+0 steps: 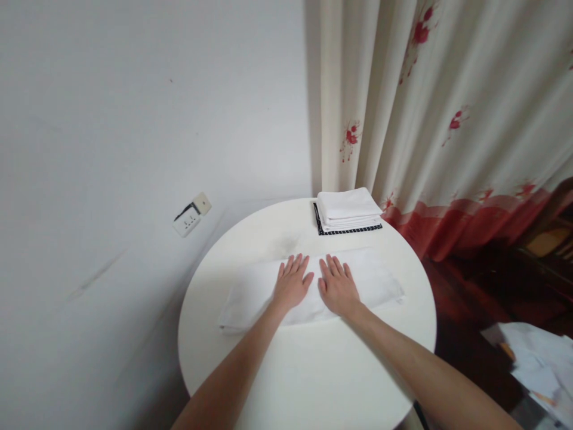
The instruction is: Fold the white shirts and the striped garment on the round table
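Note:
A white towel (380,280), folded into a long strip, lies across the round white table (308,376). My left hand (292,282) rests flat on the middle of the towel with fingers stretched out. My right hand (338,286) lies flat right beside it, also open, palm down on the towel. The thumbs nearly touch. Neither hand holds anything.
A stack of folded white towels (348,209) on a dark dotted cloth sits at the table's far edge. A cream curtain with red flowers (439,119) hangs behind on the right. A wall socket (191,216) is on the white wall. White cloth (537,364) lies on the floor at right.

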A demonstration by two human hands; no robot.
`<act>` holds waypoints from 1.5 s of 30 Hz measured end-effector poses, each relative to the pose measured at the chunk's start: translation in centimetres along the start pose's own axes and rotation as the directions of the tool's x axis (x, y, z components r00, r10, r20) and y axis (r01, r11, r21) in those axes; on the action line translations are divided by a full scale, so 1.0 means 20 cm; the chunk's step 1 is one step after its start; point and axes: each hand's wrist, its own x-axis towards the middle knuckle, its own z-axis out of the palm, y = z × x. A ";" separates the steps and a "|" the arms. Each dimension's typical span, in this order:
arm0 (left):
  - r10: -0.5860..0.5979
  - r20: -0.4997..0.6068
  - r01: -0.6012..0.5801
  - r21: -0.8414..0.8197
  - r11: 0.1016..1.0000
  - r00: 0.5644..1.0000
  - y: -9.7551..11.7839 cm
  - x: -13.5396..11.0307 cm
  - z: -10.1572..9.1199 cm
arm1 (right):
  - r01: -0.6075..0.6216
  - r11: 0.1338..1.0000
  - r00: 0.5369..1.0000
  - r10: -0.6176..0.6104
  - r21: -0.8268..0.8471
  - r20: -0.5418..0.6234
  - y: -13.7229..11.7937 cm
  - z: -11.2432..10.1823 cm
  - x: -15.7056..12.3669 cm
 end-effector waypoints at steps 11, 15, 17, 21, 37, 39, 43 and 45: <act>-0.015 0.013 0.014 0.114 0.993 1.000 -0.01 -0.03 -0.05 | -0.041 0.999 0.999 0.041 -0.003 0.026 -0.02 -0.01 0.00; 0.118 0.053 -0.122 0.089 0.989 0.992 0.01 -0.04 -0.07 | -0.037 0.999 0.999 0.037 -0.004 0.032 -0.02 -0.01 0.01; 0.164 0.068 -0.169 0.071 0.983 0.984 0.01 -0.04 -0.06 | -0.032 0.999 0.999 0.032 -0.006 0.032 -0.02 -0.01 0.01; 0.127 0.045 -0.130 0.059 0.990 0.991 0.02 -0.04 -0.03 | -0.028 1.000 0.999 0.028 -0.002 0.026 -0.01 0.00 0.00; 0.074 0.027 -0.076 0.078 0.994 0.997 0.06 -0.04 0.00 | 0.142 0.990 0.988 -0.140 -0.022 0.060 -0.05 -0.01 0.13; 0.080 0.027 -0.082 0.076 0.994 0.996 0.06 -0.05 0.00 | 0.096 0.995 0.993 -0.094 -0.020 0.074 -0.07 -0.01 0.15; 0.084 0.029 -0.086 0.076 0.993 0.996 0.05 -0.05 0.00 | 0.048 0.999 0.994 -0.046 -0.015 0.101 -0.09 0.00 0.19; 0.073 0.018 -0.074 0.076 0.994 0.997 0.05 -0.04 0.01 | 0.069 0.998 0.995 -0.068 -0.005 0.074 -0.08 0.01 0.19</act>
